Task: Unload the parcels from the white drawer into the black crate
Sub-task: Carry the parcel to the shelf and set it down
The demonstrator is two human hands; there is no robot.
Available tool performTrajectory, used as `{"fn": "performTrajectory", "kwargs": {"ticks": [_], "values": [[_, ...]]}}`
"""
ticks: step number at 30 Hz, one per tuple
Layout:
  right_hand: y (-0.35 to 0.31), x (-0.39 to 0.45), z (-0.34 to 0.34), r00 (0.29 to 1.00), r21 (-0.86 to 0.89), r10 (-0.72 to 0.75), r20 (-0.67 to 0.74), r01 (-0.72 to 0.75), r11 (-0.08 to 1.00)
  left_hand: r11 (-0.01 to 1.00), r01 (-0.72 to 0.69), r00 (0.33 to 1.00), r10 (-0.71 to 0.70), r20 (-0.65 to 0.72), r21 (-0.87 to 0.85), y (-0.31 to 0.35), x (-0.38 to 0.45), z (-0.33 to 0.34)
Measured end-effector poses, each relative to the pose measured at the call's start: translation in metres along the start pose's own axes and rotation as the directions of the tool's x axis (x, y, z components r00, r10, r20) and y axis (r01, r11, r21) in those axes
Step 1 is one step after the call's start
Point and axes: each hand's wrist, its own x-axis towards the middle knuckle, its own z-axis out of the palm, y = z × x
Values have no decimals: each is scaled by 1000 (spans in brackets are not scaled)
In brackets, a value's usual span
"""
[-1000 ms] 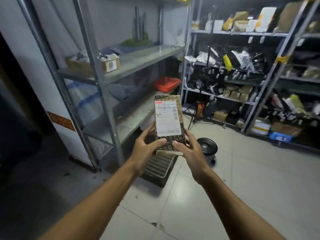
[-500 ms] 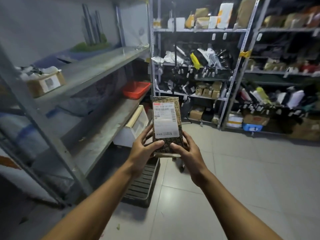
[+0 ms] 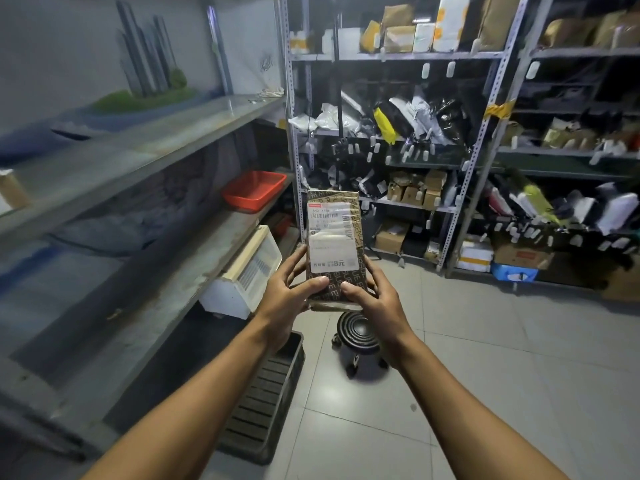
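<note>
Mid-task, by the look of it: one parcel (image 3: 334, 245) is out of the drawer (image 3: 242, 273) and up in front of the camera, not yet in the crate (image 3: 263, 393). It's held upright, label side facing the camera. Left hand (image 3: 289, 294) grips the lower left edge w/ thumb across the front and fingers curled behind; right hand (image 3: 372, 296) does the same on the lower right, thumb on the front. Both pinch the bottom third; top stands free.

Crate sits on the floor below and left of the hands, half under the shelf (image 3: 166, 271). What shows of its inside is bare ribbed floor, no parcels seen, tho the arms hide part. Drawer sits on the lower shelf level, just left of the parcel; can't tell what's left inside, the front hides it. So at least this parcel is left to drop, prob more.

Materials/shapes:
- Parcel: flat rectangular box, brown w/ dark printed lettering, glossy film or tape over it, white paper label w/ barcode.
- Drawer: white, semi-translucent plastic w/ cream rim, boxy.
- Crate: black hard plastic, slatted base, straight walls.
- Shelf: grey metal, worn and scuffed.
- Floor (image 3: 485, 375): pale glossy tiles.
- Stool (image 3: 358, 341): round, black, ridged top, on castors, just behind the hands.
</note>
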Motion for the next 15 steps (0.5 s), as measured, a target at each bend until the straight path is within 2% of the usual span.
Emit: {"fn": "performTrajectory", "kwargs": {"ticks": [15], "values": [[32, 266, -62, 998, -16, 50, -50, -51, 999, 999, 37, 999, -36, 34, -32, -36, 287, 1]]}}
